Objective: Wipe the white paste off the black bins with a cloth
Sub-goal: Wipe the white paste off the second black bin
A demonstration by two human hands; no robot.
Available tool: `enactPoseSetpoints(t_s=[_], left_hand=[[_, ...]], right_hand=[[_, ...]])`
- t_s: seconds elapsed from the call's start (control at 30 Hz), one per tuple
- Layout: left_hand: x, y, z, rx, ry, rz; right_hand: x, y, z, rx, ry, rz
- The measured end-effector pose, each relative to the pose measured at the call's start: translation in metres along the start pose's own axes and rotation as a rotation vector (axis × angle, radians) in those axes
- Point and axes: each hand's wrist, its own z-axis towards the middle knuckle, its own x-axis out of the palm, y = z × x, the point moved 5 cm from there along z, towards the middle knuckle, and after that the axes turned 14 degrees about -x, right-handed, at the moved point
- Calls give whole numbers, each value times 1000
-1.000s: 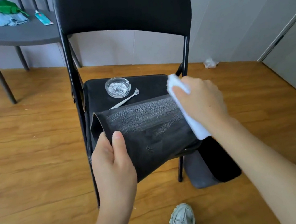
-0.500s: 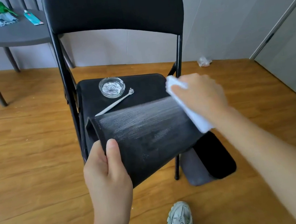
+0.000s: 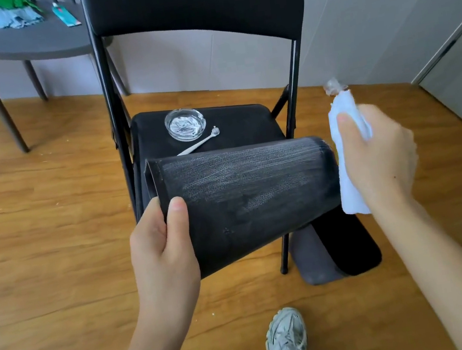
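My left hand [image 3: 162, 245] grips the bin [image 3: 245, 199] by its open rim, thumb on the outside wall, fingers tucked inside. The bin lies on its side over the front edge of the chair [image 3: 208, 130] seat, mouth pointing left, closed bottom pointing right. There's a thin white paste [image 3: 223, 173] haze smeared in streaks along the top of the wall; the lower part looks cleaner and darker.

My right hand [image 3: 380, 158] is wrapped around a bunched-up cloth [image 3: 351, 186], white, held just off the bin's bottom end, right beside it. Can't tell if the cloth is actually touching the bin.

On the seat behind the bin sits a small glass dish [image 3: 185, 124] with white paste in it, and a white toothbrush [image 3: 199, 144] lying next to it. A second bin [image 3: 342, 245] lies on the floor [image 3: 37, 233] by the chair leg, under my right arm. Grey table [image 3: 24, 43] in the back left with a green-and-blue rag and a tube on it. My sneaker [image 3: 285, 343] pokes in at the bottom.
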Motion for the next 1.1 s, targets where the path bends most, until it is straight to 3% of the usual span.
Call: enactPoseSetpoints(t_s=[0.13,0.23,0.37,0.5,0.6,0.67,0.73,0.87,0.97,1.03,1.1], left_hand=[[1,1,4,-103,-5,-87],[4,4,8,-209,24,-186],[2,4,7,-263,75,-243],[5,1,11,-224,101,-243],[9,-4,11,-223,135,-241],[11,-5,10,-220,140,-239],[12,-1,10,-252,133,-250],[9,5,7,-286,109,-285],[6,4,5,-263,127,-271],[5,1,7,-254,131,-257],[5,1,9,-251,107,-257]], right_hand=[[7,41,-13,-93,115,-3],[14,106,-51,-320,75,102],[21,178,-95,-552,176,260],[22,117,-79,-487,125,121],[15,43,-62,-208,33,29],[16,31,-63,-43,22,-3],[14,62,-69,-103,7,13],[19,155,-105,-457,138,287],[18,154,-101,-562,169,265],[17,120,-81,-512,115,188],[13,68,-51,-299,44,66]])
